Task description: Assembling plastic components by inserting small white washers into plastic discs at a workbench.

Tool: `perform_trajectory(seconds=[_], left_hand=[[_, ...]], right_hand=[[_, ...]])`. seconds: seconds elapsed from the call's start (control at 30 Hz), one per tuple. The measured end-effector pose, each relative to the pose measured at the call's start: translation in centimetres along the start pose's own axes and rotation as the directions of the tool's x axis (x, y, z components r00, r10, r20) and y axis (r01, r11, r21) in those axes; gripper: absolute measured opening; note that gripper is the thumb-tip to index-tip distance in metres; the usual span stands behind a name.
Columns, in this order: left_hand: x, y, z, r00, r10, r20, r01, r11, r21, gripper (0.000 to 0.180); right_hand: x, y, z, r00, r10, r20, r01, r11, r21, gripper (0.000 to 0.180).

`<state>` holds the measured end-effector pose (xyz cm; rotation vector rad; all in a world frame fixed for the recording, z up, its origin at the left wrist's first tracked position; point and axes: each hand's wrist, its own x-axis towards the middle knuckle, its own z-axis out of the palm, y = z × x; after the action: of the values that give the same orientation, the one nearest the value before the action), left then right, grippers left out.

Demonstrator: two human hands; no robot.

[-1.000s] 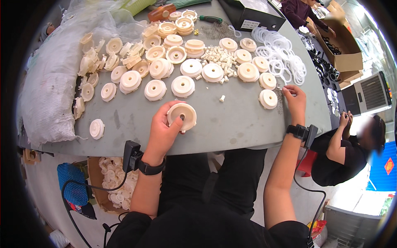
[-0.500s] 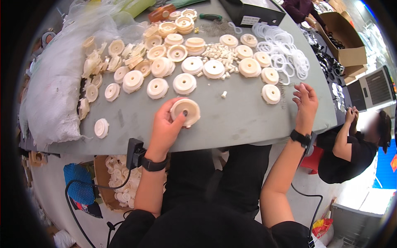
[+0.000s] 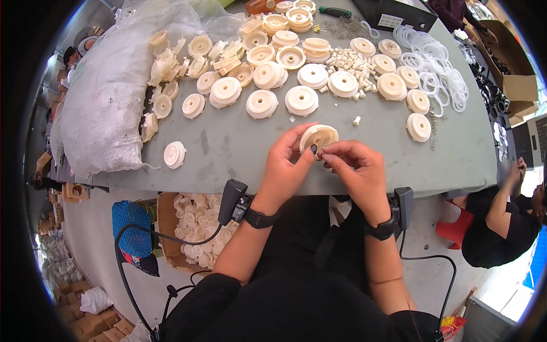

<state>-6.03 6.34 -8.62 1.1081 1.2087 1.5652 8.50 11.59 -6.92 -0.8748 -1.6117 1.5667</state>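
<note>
Now, head view: I am remotely watching a cream wheel [image 3: 309,134] being held over the table [image 3: 228,162], near its edge.
Left hand [image 3: 290,162]: gripping the wheel, thumb lying at its hollow.
Right hand [image 3: 362,171]: curling its fingers at that hollow; I cannot tell whether they are pinching anything.
Floor carton [image 3: 170,245]: holding heaped cream parts [image 3: 199,228].
Far carton [image 3: 521,90]: standing open at right, containing dark pieces [image 3: 499,66].
White sack [image 3: 102,125]: lying at left, contents hidden.

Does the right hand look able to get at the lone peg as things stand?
Probably yes: the peg lies beyond the right hand, apart from the peg pile, with no other part visible between. That hand is busy at the disc in the left hand, so it might have to leave first.
</note>
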Motion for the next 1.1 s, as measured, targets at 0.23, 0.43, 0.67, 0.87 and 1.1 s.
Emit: perform_trajectory(seconds=[0.23, 0.43, 0.67, 0.87, 1.1], left_hand=[[-0.3, 0.3, 0.3, 0.999, -0.004, -0.045, 0.002, 0.999, -0.038, 0.034], [-0.3, 0.0, 0.3, 0.999, 0.032, -0.001, -0.032, 0.989, 0.144, 0.034], [-0.3, 0.1, 0.2, 1.0, 0.003, -0.026, 0.0, 0.995, 0.103, 0.035], [-0.2, 0.3, 0.2, 0.996, -0.057, -0.07, 0.057, 0.998, -0.003, 0.035], [-0.1, -0.1, 0.0, 0.995, -0.035, -0.09, 0.033, 0.999, -0.03, 0.036]], right_hand=[[-0.1, 0.4, 0.7, 0.998, 0.037, -0.048, -0.034, 0.998, 0.059, 0.015], [-0.2, -0.2, 0.7, 0.994, 0.093, -0.052, -0.084, 0.984, 0.156, 0.014], [0.0, 0.2, 0.1, 0.992, 0.104, -0.078, -0.093, 0.987, 0.133, 0.016], [2.5, 0.2, -2.2, 0.964, -0.113, -0.24, -0.02, 0.872, -0.489, 0.022], [4.1, 1.4, -3.2, 0.981, -0.146, -0.129, 0.013, 0.713, -0.701, 0.021]])
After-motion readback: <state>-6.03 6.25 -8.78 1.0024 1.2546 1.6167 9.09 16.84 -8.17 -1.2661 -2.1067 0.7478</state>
